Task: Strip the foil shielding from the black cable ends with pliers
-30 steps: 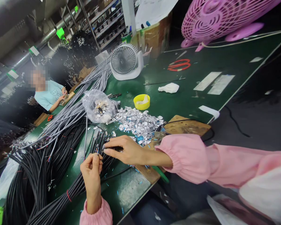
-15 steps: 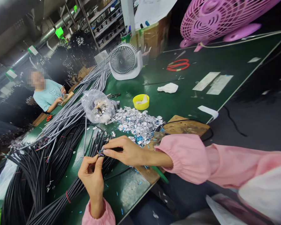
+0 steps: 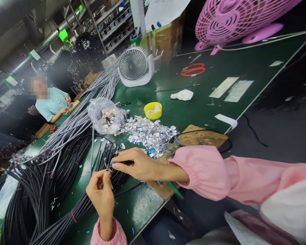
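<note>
My left hand point(image 3: 101, 192) pinches the end of a black cable between thumb and forefinger, and thin coloured wires point(image 3: 107, 166) fan out from it. Close on the right, my right hand point(image 3: 141, 165) has its thumb and fingers closed on a slim dark tool point(image 3: 127, 163), which looks like tweezers. The tool's tip meets the wires, though fingers hide most of it. Under and behind both hands runs a bundle of black cables point(image 3: 79, 207), bound with a red tie point(image 3: 73, 216).
A heap of foil scraps point(image 3: 153, 134) and blue bits lies beyond my right hand, beside a plastic bag point(image 3: 105, 117) of scraps. Grey cables point(image 3: 78, 119) stretch along the left. A yellow dish point(image 3: 153, 115), white fan point(image 3: 135, 68) and pink fan point(image 3: 234, 23) stand farther back. A co-worker point(image 3: 52, 103) sits across.
My left hand has risen slightly and turned, bringing the wire ends against the tool's tip. My right hand stays almost in place. The view has shifted a little.
</note>
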A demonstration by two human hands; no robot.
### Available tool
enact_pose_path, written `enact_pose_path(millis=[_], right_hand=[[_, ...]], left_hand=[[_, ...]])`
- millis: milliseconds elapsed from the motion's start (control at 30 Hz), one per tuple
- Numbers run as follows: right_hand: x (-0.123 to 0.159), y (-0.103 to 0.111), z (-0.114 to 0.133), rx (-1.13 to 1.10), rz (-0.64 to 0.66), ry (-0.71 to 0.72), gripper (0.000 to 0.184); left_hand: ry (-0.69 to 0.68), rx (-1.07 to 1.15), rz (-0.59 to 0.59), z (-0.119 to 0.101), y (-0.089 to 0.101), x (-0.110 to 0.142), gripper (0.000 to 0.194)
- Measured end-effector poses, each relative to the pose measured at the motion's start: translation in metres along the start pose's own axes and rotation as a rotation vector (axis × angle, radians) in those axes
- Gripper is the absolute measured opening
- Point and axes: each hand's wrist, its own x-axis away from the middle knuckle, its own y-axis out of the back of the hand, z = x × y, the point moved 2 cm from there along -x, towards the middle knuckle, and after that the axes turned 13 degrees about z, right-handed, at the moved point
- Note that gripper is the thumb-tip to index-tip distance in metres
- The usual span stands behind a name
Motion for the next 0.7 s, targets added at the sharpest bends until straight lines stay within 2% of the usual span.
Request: enact_pose_path(millis=[133, 267, 400, 533, 567, 700], right_hand=[[0.0, -0.001, 0.0, -0.013, 0.008, 0.035, 0.022], [0.0, -0.002, 0.001, -0.049, 0.017, 0.063, 0.022], [-0.001, -0.001, -0.002, -0.137, 0.009, 0.051, 0.022], [-0.001, -0.003, -0.005, -0.253, 0.083, 0.078, 0.023], [-0.001, -0.004, -0.005, -0.237, 0.114, 0.121, 0.022], [-0.006, -0.005, -0.01, -0.123, 0.118, 0.08, 0.018]], left_hand=[[0.046, 0.061, 0.139, 0.001, 0.003, -0.004, 0.04], [0.099, 0.094, 0.196, 0.001, 0.006, -0.005, 0.048], [0.14, 0.091, 0.17, 0.002, 0.01, -0.005, 0.05], [0.14, 0.077, 0.107, 0.003, 0.009, -0.002, 0.045], [0.137, 0.07, 0.078, 0.003, 0.008, -0.001, 0.044], [0.094, 0.095, 0.007, 0.012, 0.001, -0.003, 0.04]])
